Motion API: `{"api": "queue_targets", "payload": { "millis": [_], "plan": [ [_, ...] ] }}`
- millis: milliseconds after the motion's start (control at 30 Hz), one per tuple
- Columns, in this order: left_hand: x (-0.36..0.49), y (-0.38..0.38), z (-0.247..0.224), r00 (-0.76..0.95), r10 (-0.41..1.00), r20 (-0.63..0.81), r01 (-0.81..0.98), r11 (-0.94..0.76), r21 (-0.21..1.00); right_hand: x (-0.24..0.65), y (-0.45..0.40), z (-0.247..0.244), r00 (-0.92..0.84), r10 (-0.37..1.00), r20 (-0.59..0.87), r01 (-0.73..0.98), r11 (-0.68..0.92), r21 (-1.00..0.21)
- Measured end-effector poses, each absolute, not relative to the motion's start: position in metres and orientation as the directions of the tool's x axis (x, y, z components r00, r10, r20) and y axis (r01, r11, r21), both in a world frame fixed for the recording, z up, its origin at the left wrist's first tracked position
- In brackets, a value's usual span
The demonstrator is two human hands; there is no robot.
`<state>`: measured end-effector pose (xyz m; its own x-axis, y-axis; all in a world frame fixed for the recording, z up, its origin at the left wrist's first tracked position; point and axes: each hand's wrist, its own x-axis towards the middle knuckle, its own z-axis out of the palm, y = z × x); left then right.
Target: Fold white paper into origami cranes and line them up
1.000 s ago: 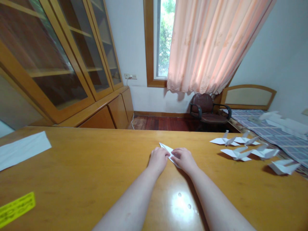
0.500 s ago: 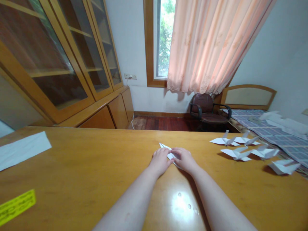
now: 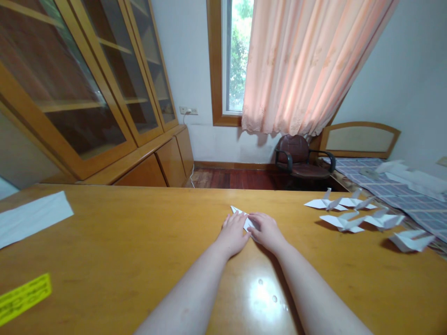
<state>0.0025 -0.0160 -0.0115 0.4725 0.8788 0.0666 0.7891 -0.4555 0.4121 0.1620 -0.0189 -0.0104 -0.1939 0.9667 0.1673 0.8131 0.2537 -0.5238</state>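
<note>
A small white folded paper (image 3: 248, 224), with a narrow pointed end toward the back left, lies on the table between my hands. My left hand (image 3: 233, 232) rests on its left side, fingers stretched out flat over the paper and thumb toward the near edge. Against the right side, my right hand (image 3: 267, 231) curls around the paper, its thumb and fingers closed on the edge. Part of the paper is hidden under both hands. Off to the right stand several folded paper cranes (image 3: 344, 222), apart from my hands.
The wooden table (image 3: 139, 242) spans the foreground. At its left lie a white paper sheet (image 3: 37, 216) and a yellow label (image 3: 26, 298) with dark writing. Beyond it are a glass-door cabinet (image 3: 131, 139), a brown armchair (image 3: 296, 156) and a bed (image 3: 384, 186) with a checked cover.
My left fingers have flattened and spread a little over the folded paper. My right hand stays almost in place, and the view has shifted very slightly.
</note>
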Motion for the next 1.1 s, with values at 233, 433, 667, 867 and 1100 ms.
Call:
{"api": "queue_targets", "payload": {
  "millis": [233, 433, 667, 867, 1100],
  "plan": [
    [0.0025, -0.0154, -0.0129, 0.51, 0.859, 0.036, 0.789, -0.484, 0.378, 0.1608, -0.0201, -0.0086, -0.142, 0.977, 0.158, 0.831, 0.205, -0.517],
    [0.0024, -0.0143, -0.0163, 0.508, 0.86, 0.05, 0.787, -0.487, 0.379, 0.1614, -0.0197, -0.0098, -0.146, 0.975, 0.167, 0.825, 0.213, -0.523],
    [0.002, -0.0156, -0.0123, 0.5, 0.865, 0.043, 0.791, -0.476, 0.385, 0.1611, -0.0206, -0.0084, -0.135, 0.979, 0.156, 0.827, 0.198, -0.526],
    [0.0025, -0.0147, -0.0125, 0.498, 0.866, 0.039, 0.791, -0.473, 0.388, 0.1616, -0.0193, -0.0109, -0.149, 0.976, 0.156, 0.818, 0.211, -0.535],
    [0.0031, -0.0162, -0.0094, 0.482, 0.875, 0.035, 0.798, -0.456, 0.394, 0.161, -0.0202, -0.0115, -0.125, 0.978, 0.166, 0.832, 0.195, -0.52]
  ]
}}
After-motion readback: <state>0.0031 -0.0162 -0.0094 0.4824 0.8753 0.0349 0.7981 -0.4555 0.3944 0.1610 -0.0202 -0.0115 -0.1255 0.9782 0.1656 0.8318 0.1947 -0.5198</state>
